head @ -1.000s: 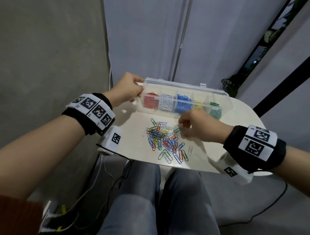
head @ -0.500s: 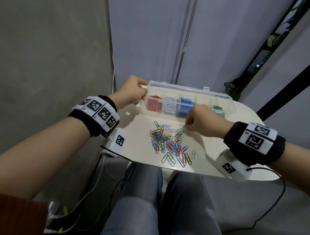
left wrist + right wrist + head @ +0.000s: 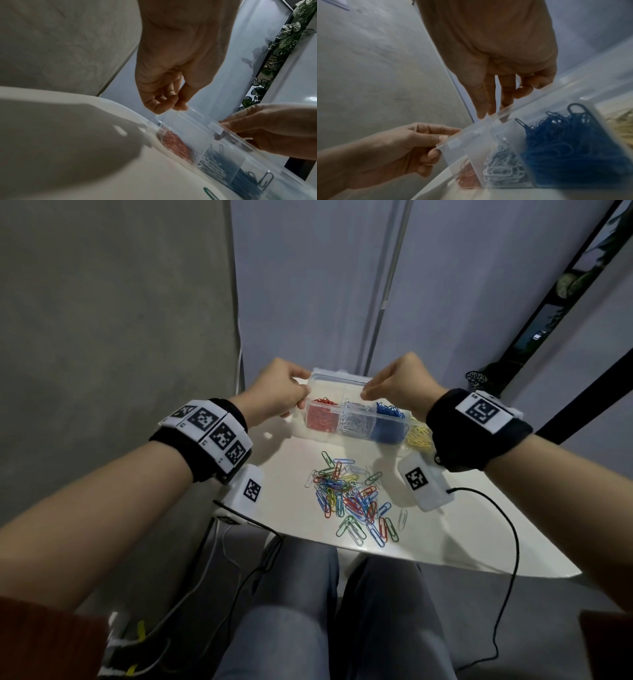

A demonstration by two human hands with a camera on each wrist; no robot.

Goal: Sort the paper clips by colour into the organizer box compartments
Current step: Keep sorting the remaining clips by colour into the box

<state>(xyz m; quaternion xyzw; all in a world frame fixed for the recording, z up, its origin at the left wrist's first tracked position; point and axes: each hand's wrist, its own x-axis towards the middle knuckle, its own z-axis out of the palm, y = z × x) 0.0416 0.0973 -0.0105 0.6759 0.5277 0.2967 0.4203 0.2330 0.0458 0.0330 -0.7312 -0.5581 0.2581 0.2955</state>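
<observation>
Centre frame, our left hand [image 3: 279,392] and right hand [image 3: 399,386] each pinch the organizer box's clear lid [image 3: 339,378], presumably steadying it above the loose paper clips [image 3: 352,499].

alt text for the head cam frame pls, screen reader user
Both hands grip the clear lid of an organizer box at the far edge of a white table: left hand at its left end, right hand further along. Red, white, blue and yellow clips fill compartments; a mixed pile of paper clips lies nearer.
</observation>
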